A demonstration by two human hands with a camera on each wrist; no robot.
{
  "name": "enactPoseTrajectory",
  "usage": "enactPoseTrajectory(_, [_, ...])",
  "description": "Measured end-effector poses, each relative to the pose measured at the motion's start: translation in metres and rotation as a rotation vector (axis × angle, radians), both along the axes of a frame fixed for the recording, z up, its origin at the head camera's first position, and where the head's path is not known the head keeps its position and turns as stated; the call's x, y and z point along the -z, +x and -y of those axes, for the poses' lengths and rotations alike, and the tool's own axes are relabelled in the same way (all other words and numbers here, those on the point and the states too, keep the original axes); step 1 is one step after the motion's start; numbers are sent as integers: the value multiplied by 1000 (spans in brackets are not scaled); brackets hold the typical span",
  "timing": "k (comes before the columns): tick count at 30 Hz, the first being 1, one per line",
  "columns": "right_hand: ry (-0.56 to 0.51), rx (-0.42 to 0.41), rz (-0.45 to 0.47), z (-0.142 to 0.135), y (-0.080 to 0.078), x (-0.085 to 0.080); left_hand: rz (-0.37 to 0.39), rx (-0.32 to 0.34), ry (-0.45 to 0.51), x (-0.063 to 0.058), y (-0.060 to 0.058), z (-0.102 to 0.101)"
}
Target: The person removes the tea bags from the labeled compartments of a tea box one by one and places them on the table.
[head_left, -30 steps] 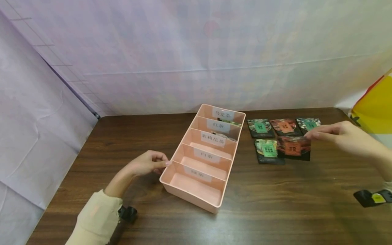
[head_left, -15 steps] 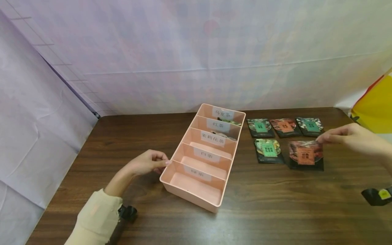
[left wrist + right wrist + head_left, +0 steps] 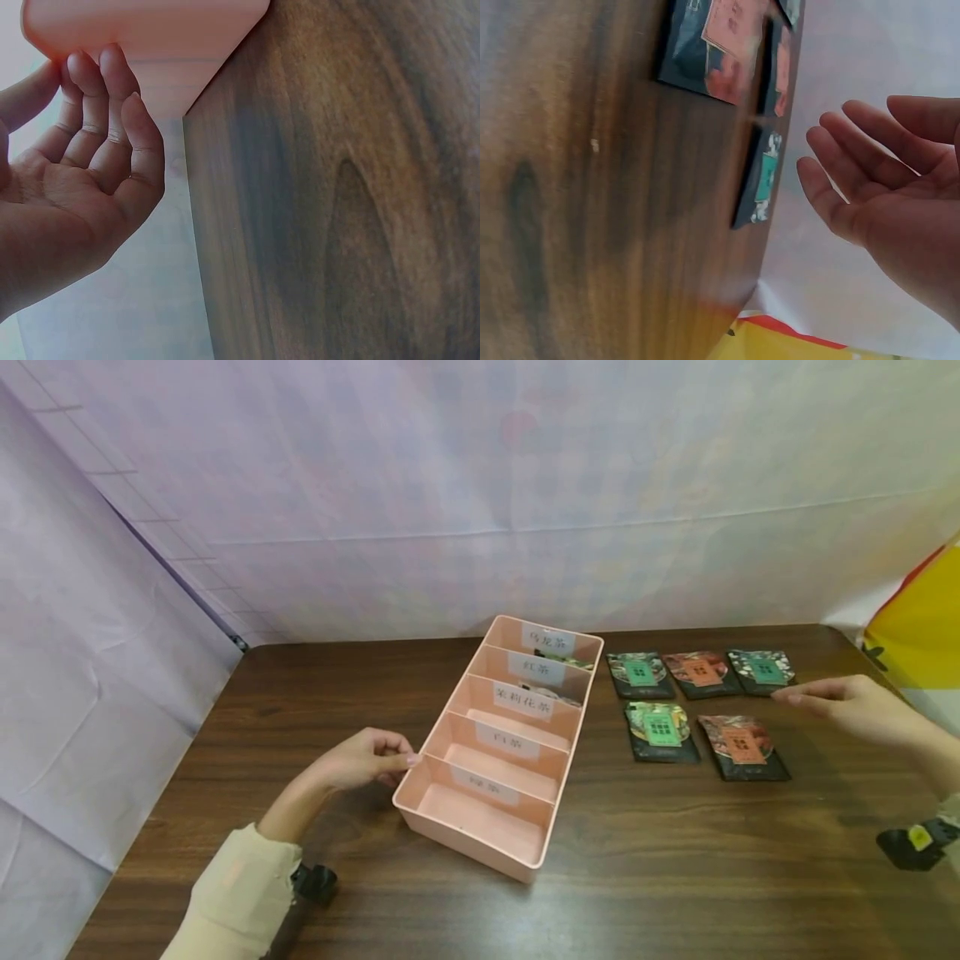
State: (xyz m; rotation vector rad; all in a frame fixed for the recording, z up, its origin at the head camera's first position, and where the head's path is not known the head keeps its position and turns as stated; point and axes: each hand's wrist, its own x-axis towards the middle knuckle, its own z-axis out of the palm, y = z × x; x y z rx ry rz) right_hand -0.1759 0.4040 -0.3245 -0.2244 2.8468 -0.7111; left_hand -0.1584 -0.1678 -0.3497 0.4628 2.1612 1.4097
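Note:
A pink divided box (image 3: 536, 852) with Chinese tea labels on its partitions sits mid-table. My left hand (image 3: 367, 762) pinches its left rim between thumb and fingers; the left wrist view shows the fingertips against the box wall (image 3: 161, 34). To the right, my right hand (image 3: 843, 706) hovers with relaxed fingers and holds nothing. Below and left of it lies a red-labelled tea sachet (image 3: 742, 748), and just beyond the fingertips a green-labelled one with white flowers (image 3: 763, 670). Sachets also show inside the two farthest compartments, one in the second (image 3: 551, 694).
Other tea sachets lie flat between box and right hand: a green-labelled one (image 3: 640, 674), a red-labelled one (image 3: 701, 672) and another green-labelled one (image 3: 662, 732). A pale curtain (image 3: 450, 502) hangs behind the brown table (image 3: 637, 877). Yellow cloth (image 3: 922, 627) is at far right.
The right hand has moved the red-labelled sachet rightward, off the green-labelled one, and let go of it on the table, then lifted slightly away. The left hand stays at the box rim.

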Motion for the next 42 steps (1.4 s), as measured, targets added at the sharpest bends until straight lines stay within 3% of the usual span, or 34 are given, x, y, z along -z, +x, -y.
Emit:
enactPoseTrajectory(11, [-54, -36, 67, 17, 31, 21, -16, 7, -18, -1, 1, 0])
enactPoseTrajectory(19, [-66, -75, 107, 28, 42, 32, -27, 8, -20, 0, 1, 1])
enactPoseTrajectory(42, [-79, -30, 144, 31, 25, 37, -9, 7, 9, 0, 1, 0])
